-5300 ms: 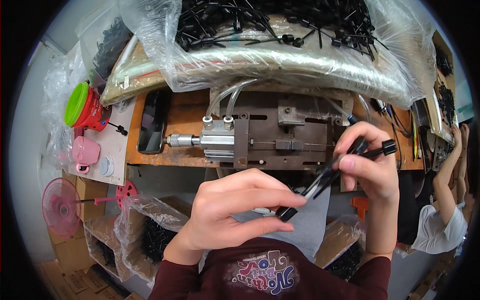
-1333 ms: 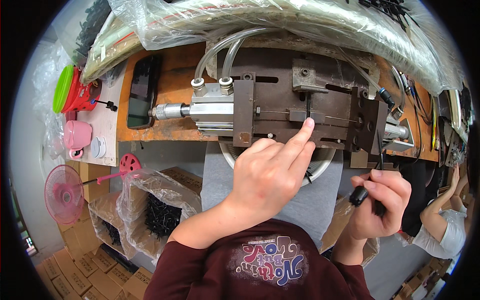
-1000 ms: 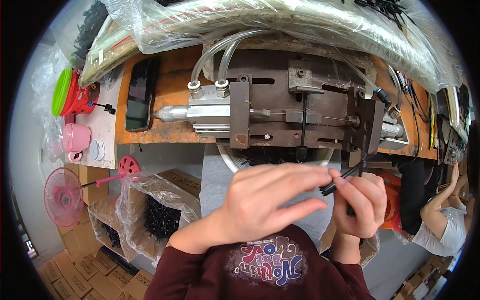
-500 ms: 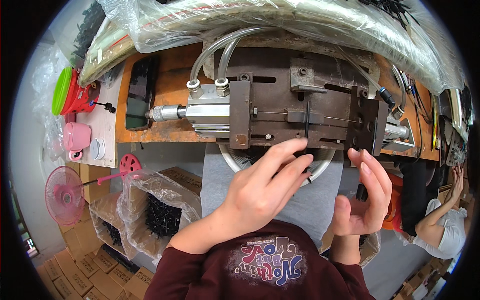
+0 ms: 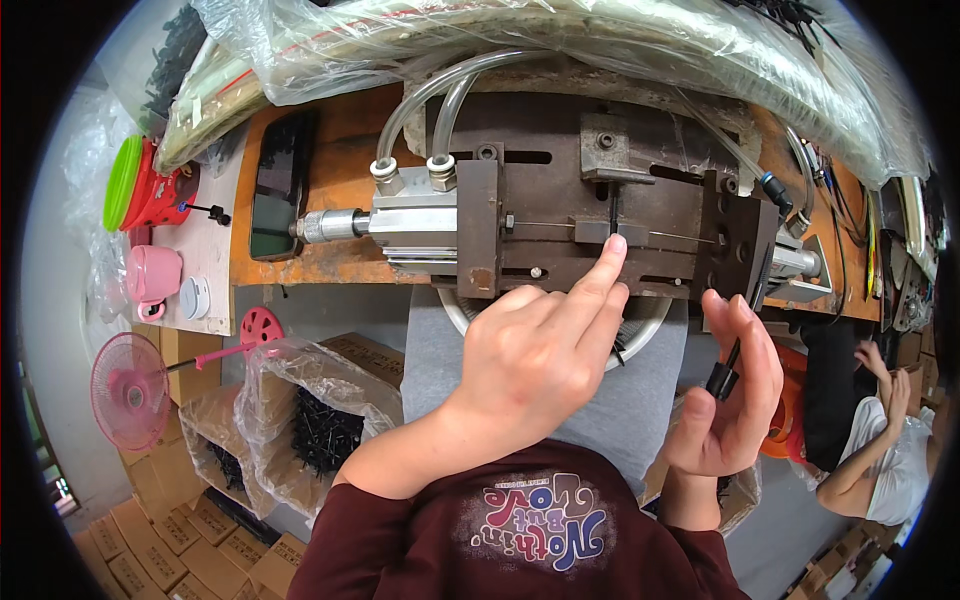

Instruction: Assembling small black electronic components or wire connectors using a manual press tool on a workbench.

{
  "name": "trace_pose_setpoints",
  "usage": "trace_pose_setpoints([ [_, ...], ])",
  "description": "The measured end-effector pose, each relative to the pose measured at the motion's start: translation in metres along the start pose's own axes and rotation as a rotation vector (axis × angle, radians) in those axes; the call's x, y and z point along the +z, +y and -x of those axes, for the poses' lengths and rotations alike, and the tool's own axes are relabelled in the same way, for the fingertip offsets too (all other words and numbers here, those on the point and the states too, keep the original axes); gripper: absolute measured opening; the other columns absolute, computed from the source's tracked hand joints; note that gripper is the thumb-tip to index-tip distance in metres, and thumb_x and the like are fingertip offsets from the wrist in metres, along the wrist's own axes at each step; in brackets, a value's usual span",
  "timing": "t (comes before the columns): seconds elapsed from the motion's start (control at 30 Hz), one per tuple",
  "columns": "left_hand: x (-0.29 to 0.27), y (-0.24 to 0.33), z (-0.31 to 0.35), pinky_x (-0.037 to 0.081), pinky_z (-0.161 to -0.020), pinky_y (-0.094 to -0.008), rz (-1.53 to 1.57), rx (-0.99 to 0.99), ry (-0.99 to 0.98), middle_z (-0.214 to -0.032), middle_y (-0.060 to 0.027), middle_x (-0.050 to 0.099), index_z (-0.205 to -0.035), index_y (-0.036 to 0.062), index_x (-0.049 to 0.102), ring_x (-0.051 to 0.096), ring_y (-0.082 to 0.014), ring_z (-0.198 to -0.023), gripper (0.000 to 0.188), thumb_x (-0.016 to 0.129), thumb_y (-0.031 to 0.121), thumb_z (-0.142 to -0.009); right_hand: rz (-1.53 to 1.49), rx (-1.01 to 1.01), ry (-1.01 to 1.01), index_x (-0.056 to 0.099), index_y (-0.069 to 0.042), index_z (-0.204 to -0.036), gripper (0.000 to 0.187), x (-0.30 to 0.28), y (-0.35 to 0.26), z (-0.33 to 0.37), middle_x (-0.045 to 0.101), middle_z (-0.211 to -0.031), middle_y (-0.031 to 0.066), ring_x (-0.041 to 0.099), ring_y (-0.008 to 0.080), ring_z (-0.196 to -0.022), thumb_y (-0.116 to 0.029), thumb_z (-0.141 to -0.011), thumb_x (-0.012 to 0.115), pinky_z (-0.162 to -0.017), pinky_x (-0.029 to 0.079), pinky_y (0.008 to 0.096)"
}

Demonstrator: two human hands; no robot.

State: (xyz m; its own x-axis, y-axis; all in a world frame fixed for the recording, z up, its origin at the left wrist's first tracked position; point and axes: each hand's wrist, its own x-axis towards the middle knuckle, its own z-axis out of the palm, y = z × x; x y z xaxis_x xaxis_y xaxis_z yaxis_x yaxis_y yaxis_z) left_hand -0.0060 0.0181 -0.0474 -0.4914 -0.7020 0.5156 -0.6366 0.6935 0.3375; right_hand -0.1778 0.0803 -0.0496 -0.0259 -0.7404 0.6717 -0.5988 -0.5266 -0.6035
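Observation:
A dark metal fixture (image 5: 560, 262) with an air cylinder (image 5: 415, 225) at its left lies in front of me. A thin black plastic rod (image 5: 614, 208) stands lengthwise over the small block (image 5: 588, 231) at the fixture's middle, its far end by the bracket. My left hand (image 5: 535, 350) has its index finger stretched out, the tip against the rod's near end; the thumb is hidden. Beside the fixture's near right corner, my right hand (image 5: 738, 400) is loosely curled, holding a black plastic rod with a thick cylindrical end (image 5: 721, 381) between thumb and fingers.
A round white-rimmed container (image 5: 655, 330) sits on my lap under the fixture. A phone (image 5: 282, 185) lies on the wooden bench (image 5: 345, 268). Clear hoses (image 5: 392, 120) arch over the cylinder. Bags of black parts (image 5: 325, 430) stand at left, near a pink fan (image 5: 130, 390). Another person (image 5: 880, 440) sits at right.
My left index finger has moved away from me, pushing the black rod farther toward the bracket. The black piece in my right hand shows more plainly. The other person's hands have moved.

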Motion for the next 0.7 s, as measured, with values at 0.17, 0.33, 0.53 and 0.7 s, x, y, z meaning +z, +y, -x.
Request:
trace_pose_setpoints([
  [0.17,0.001,0.0,0.0,0.045,-0.052,-0.0232,-0.004,-0.004,0.015,-0.118,-0.0083,0.068,-0.091,0.0046,0.071,0.059,-0.0128,-0.055,0.025,0.078,0.008,-0.067,-0.063,0.013,-0.03,0.055,0.003,-0.107,0.042,0.004,0.0,-0.001,0.059,-0.119,0.0263,0.066,0.0375,-0.102,0.003,-0.072,0.079,-0.087,0.056,0.0405],
  [0.33,0.002,-0.001,0.002,0.045,-0.052,-0.0235,0.01,-0.012,0.019,-0.118,-0.008,0.068,-0.09,0.0046,0.071,0.058,-0.0129,-0.055,0.024,0.078,0.009,-0.068,0.138,0.023,-0.122,0.069,0.0,-0.091,0.031,0.005,-0.007,-0.002,0.065,-0.111,0.0189,0.067,0.0315,-0.096,0.0,-0.063,0.082,-0.081,0.057,0.0365],
  [0.53,-0.014,-0.001,0.004,0.045,-0.052,-0.0236,0.11,0.003,-0.06,-0.116,-0.0081,0.068,-0.091,0.0039,0.071,0.06,-0.0136,-0.057,0.025,0.079,0.01,-0.067,0.163,-0.023,-0.148,0.072,-0.001,-0.091,0.032,0.005,-0.008,-0.007,0.066,-0.109,0.0174,0.067,0.0311,-0.095,0.0,-0.061,0.082,-0.079,0.057,0.036],
  [0.7,-0.035,-0.004,0.015,0.056,-0.069,-0.0262,0.729,-0.275,-0.201,-0.11,-0.0138,0.069,-0.101,-0.0023,0.069,0.069,-0.0165,-0.077,0.029,0.077,0.003,-0.073,0.051,0.055,-0.15,0.071,-0.002,-0.092,0.035,0.006,-0.009,-0.003,0.068,-0.108,0.0159,0.066,0.0301,-0.096,-0.001,-0.059,0.083,-0.08,0.056,0.0358],
])
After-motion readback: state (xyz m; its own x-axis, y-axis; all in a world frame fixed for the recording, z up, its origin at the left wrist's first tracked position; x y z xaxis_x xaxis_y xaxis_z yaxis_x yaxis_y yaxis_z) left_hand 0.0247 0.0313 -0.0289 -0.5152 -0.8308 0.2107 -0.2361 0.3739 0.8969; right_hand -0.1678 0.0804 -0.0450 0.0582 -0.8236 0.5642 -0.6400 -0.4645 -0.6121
